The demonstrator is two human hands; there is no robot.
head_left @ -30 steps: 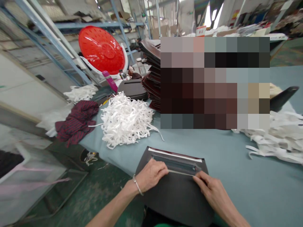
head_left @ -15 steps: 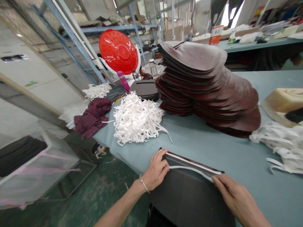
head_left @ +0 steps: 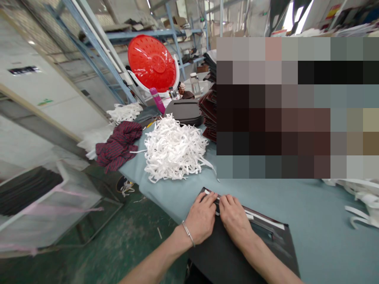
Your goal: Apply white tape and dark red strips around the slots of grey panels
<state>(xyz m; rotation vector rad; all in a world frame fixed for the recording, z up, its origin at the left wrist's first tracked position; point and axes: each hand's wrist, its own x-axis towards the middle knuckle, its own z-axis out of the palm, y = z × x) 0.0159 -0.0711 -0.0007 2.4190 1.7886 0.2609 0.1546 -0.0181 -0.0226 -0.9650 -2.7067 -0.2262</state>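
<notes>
A dark, flexible panel (head_left: 227, 258), which looks like leather, lies at the table's near edge. A white strip (head_left: 268, 219) runs along its far edge, partly under the hands. My left hand (head_left: 199, 221) is at the far-left corner of the panel, its fingers bent and pressed together on the edge. Right beside it my right hand (head_left: 236, 221) presses the same edge, its fingers also closed. The fingers cover much of the strip, and the thumbs are mostly hidden.
A heap of white strips (head_left: 176, 150) sits behind the panel, with a striped cloth (head_left: 120, 146) to its left. A red basket (head_left: 152, 63) leans at the back. Stacked brown pieces (head_left: 209, 114) are mostly covered by a pixelated block. More white strips (head_left: 367, 199) lie at right.
My right hand has moved left from the strip's loose end to beside my left hand. The loose curve of white strip no longer shows. The view has shifted slightly.
</notes>
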